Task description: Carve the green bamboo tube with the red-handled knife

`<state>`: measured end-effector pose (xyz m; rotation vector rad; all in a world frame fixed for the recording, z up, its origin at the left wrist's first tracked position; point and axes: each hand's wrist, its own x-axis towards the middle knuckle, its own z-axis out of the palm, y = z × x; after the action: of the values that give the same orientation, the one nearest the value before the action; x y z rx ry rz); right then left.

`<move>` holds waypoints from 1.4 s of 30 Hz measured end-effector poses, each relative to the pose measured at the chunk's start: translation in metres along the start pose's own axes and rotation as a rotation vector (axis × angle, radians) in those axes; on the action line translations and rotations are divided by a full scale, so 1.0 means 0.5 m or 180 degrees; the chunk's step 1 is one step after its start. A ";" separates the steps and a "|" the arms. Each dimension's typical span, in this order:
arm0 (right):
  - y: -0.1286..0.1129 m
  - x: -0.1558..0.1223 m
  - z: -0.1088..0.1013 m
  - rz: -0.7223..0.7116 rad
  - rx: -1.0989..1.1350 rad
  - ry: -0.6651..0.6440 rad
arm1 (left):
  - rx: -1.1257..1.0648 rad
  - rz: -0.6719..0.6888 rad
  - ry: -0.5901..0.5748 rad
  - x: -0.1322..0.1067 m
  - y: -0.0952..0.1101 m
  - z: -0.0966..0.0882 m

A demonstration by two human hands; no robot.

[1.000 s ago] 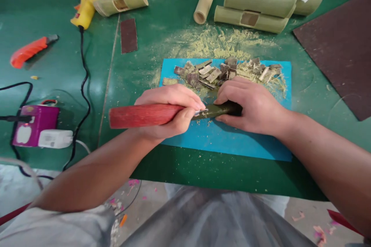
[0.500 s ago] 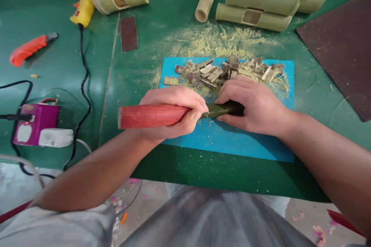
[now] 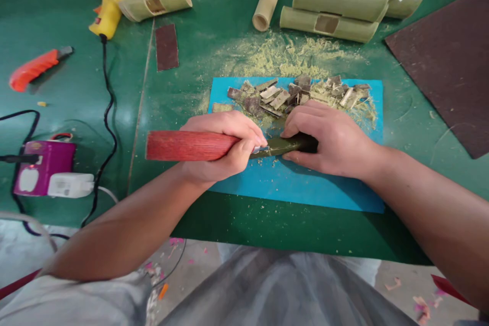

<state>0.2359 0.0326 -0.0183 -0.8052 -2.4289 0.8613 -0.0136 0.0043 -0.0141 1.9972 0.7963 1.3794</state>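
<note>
My left hand (image 3: pixel 223 145) is closed around the red wooden handle (image 3: pixel 183 145) of a carving tool, whose metal tip meets a dark green bamboo piece (image 3: pixel 284 145). My right hand (image 3: pixel 330 140) is wrapped over that piece and presses it onto the blue cutting mat (image 3: pixel 298 186). Behind my hands lies a heap of cut bamboo chips (image 3: pixel 294 94) and shavings on the mat's far edge.
Bamboo tube sections (image 3: pixel 328 10) lie at the back of the green table (image 3: pixel 69 122). At the left are a yellow glue gun (image 3: pixel 107 12), an orange utility knife (image 3: pixel 34 67), a sandpaper strip (image 3: pixel 166 47) and a purple box with charger (image 3: pixel 49 174). A brown sandpaper sheet (image 3: pixel 451 61) lies right.
The tool was pushed toward the bamboo piece half a second ago and has drawn back to the left now. My right hand stays in place on the piece.
</note>
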 end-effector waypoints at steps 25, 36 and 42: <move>-0.003 0.001 -0.003 0.0083 0.0039 -0.0056 | 0.0024 0.0114 -0.0325 0.015 0.020 -0.005; -0.002 0.000 -0.003 0.0046 -0.0053 -0.0088 | 0.0173 0.0022 -0.0323 0.014 0.023 -0.002; -0.002 0.001 -0.004 0.0030 -0.0030 -0.0061 | 0.0166 0.0032 -0.0409 0.017 0.024 -0.004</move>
<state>0.2361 0.0330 -0.0161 -0.8159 -2.4494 0.8655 -0.0111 0.0028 0.0005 2.1090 0.7720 1.2331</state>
